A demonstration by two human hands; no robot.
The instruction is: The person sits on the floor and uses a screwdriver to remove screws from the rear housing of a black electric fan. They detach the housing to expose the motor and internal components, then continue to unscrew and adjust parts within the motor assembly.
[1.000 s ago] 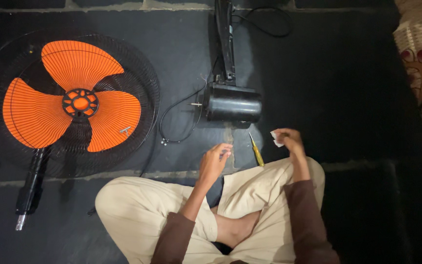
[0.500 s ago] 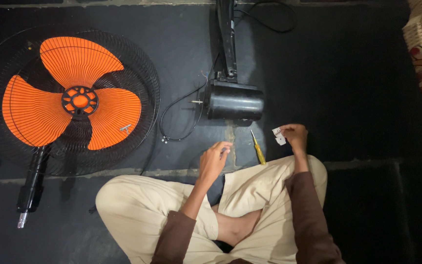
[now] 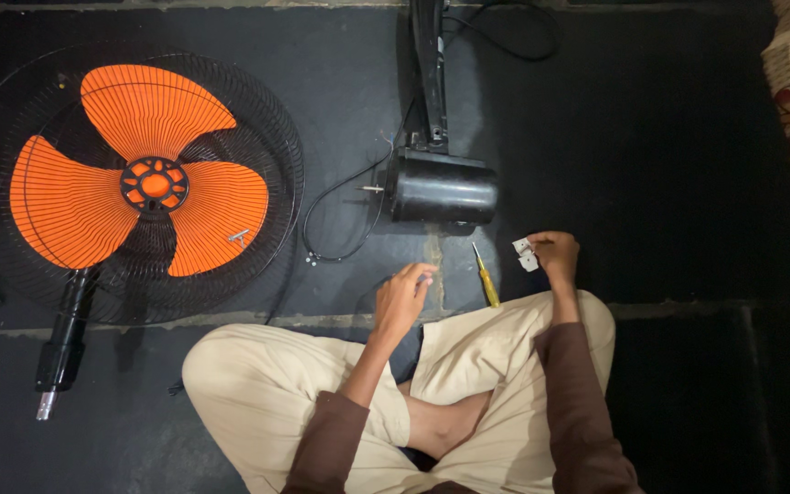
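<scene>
The right hand (image 3: 555,256) is pinching a small white part (image 3: 525,254) between its fingers and has been carrying it a little further out to the right, away from the yellow-handled screwdriver (image 3: 485,278) lying on the floor (image 3: 651,137). The left hand (image 3: 404,297) is staying above the knee, fingers curled around something tiny that I cannot make out. The black motor housing (image 3: 441,189) and the orange fan blade (image 3: 144,187) in its guard are lying unmoved, so the work seems centred on that small part.

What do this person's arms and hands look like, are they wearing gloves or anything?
No gloves: both hands are bare, the left hand and the right hand alike. Dark brown long sleeves cover both arms to just short of the wrists. No rings, watch or markings can be made out.
</scene>
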